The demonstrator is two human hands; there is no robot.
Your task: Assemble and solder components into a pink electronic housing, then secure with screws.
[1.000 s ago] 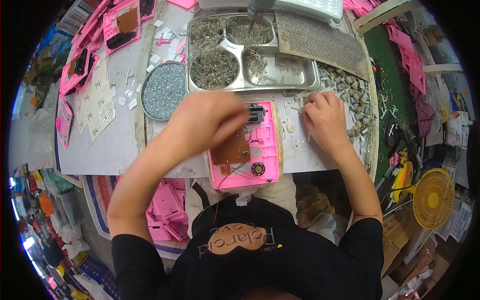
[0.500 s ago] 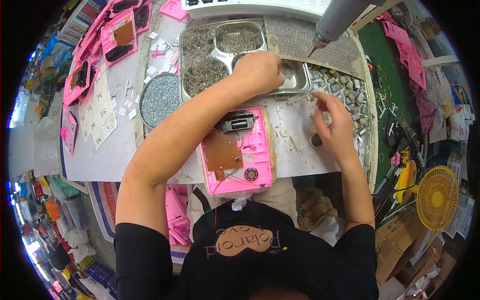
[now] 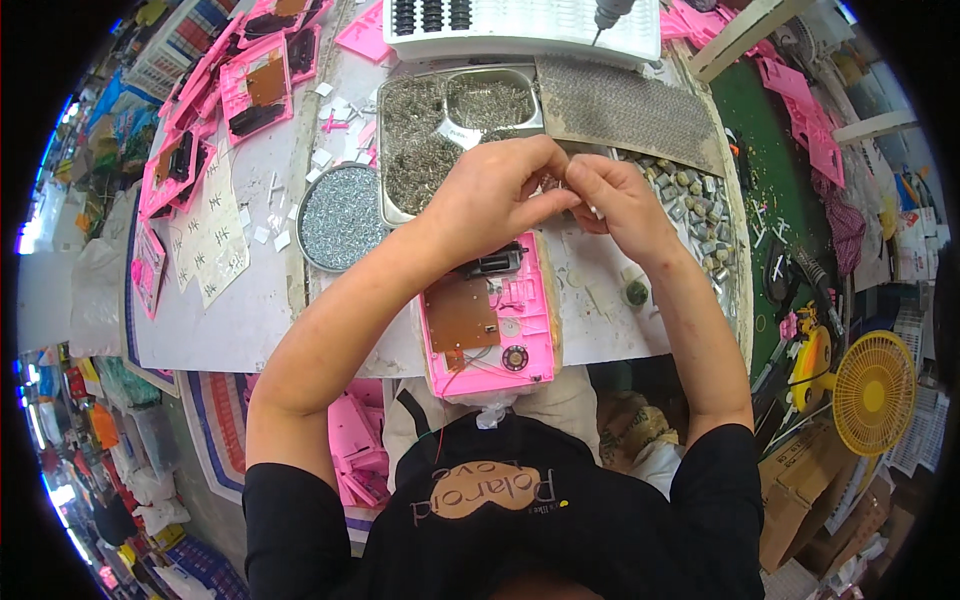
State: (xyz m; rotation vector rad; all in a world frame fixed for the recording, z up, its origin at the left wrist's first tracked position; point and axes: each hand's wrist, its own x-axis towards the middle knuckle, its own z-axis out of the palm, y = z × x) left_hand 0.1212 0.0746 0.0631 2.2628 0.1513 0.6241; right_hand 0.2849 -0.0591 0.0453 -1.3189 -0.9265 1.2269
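Note:
My left hand (image 3: pixel 492 190) and my right hand (image 3: pixel 625 208) meet fingertip to fingertip above the front of the metal tray. The right fingers pinch a small whitish piece, mostly hidden. My left thumb and fingers are curled together against them; what they hold, if anything, is too small to make out. Below my hands a pink plastic casing (image 3: pixel 540 345) lies open side up at the table's front edge. In it sit a brown circuit board (image 3: pixel 460 315), a black boxy part (image 3: pixel 500 262) partly behind my left wrist, thin wires and a round dark disc (image 3: pixel 515 358).
The compartment tray (image 3: pixel 462 133) holds small metal springs. Beside it stands a round tin (image 3: pixel 303 235) of screws. Small metal cylinders (image 3: pixel 700 215) pile up at right beside a textured board (image 3: pixel 630 110). A screwdriver tip (image 3: pixel 606 20) hangs above a white rack (image 3: pixel 520 42). Pink casings (image 3: pixel 255 85) stack at left.
My left hand has left the tray's right compartment and come nearer. My right hand has moved up and left to meet it. The hanging screwdriver appears higher and farther off.

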